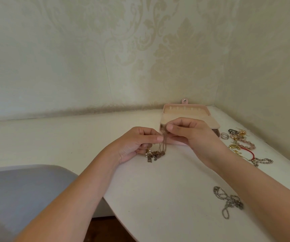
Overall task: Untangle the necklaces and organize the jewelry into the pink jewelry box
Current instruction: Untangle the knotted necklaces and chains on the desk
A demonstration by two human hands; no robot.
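The left hand is pinching fine strands of the tangled gold necklaces between thumb and curled fingers, low over the desk. The knotted mass, showing small pale beads and a pendant, is hanging from both hands and resting on the desk just below them. The right hand is pinching the same strands right beside the left thumb, working in front of the pink jewelry box. The box is lying open behind the hands, close to the wall corner. Assessment: these chains are looking light, limp and thin, so they are likely snagging easily and could kink or snap under a hard pull. The hold is best taken on single loose strands close to the knot, easing loops apart rather than tugging. Nearer the person, a silver chain is lying loose on the desk, well apart from the box. Farther right, a cluster of rings and bracelets is waiting beside the box.
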